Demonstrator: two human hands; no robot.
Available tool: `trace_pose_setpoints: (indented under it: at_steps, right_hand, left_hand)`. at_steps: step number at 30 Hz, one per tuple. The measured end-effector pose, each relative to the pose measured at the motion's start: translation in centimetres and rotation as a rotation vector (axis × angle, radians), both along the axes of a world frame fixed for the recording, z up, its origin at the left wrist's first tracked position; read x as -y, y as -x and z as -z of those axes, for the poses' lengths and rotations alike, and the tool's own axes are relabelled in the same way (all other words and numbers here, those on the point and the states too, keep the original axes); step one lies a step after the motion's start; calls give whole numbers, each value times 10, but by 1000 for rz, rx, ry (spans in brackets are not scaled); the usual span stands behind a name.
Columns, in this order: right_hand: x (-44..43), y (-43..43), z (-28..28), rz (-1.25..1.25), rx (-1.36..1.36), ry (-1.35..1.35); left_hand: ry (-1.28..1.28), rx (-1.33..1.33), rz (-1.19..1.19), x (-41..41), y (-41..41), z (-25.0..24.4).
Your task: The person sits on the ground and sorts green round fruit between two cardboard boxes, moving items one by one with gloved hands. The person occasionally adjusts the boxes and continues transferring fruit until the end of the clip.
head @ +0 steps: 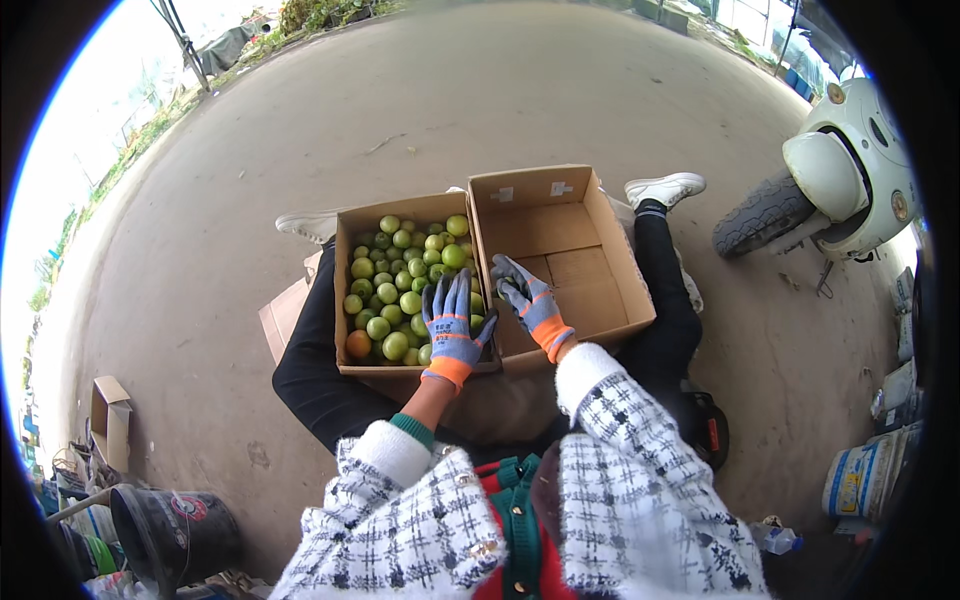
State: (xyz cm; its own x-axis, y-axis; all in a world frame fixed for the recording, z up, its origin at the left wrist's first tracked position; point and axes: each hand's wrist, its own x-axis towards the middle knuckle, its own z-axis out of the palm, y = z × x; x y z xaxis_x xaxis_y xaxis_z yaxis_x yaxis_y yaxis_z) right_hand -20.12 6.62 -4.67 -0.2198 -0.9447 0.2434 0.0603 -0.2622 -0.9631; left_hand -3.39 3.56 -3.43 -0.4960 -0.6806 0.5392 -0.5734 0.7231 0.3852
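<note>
Between my outstretched legs two cardboard boxes stand side by side. The left cardboard box [413,370] holds many green tomatoes [394,346], with one orange-red tomato [358,343] in its near left corner. My left hand [451,322], in a blue and grey work glove with orange bands, lies palm down over the tomatoes at the right side of that box, fingers spread. My right hand [529,301], gloved alike, is curled over the near left part of the right cardboard box [626,262]. Something dark green shows between its fingers, probably a tomato. No tomatoes show on that box's visible floor.
A pale scooter [840,172] stands at the right, its front wheel towards the boxes. A black bucket [176,536] is at the lower left, near a small open carton [111,424]. A white bucket [855,480] and a plastic bottle [780,538] are at the lower right.
</note>
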Motion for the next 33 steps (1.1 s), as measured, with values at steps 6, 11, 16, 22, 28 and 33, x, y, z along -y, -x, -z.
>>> trace_pose_setpoints:
  at_steps: [6, 11, 16, 22, 28, 33]
  right_hand:
    - [7, 8, 8, 338, -264, 97]
    - [6, 20, 11, 600, -591, 47]
    - [10, 22, 22, 666, -681, 102]
    - [3, 10, 3, 469, -723, 145]
    - [-22, -12, -46, 107, -1113, 303]
    - [-21, -8, -36, 145, -1016, 233]
  left_hand:
    - [22, 154, 8, 6, -4, 11]
    - [-187, 227, 289, 6, -27, -10]
    - [3, 393, 177, -8, -25, -8]
    - [-71, 329, 43, -13, -23, -3]
    - [-735, -902, 154, 18, -27, 2]
    - [-600, -464, 280, 8, -14, -12]
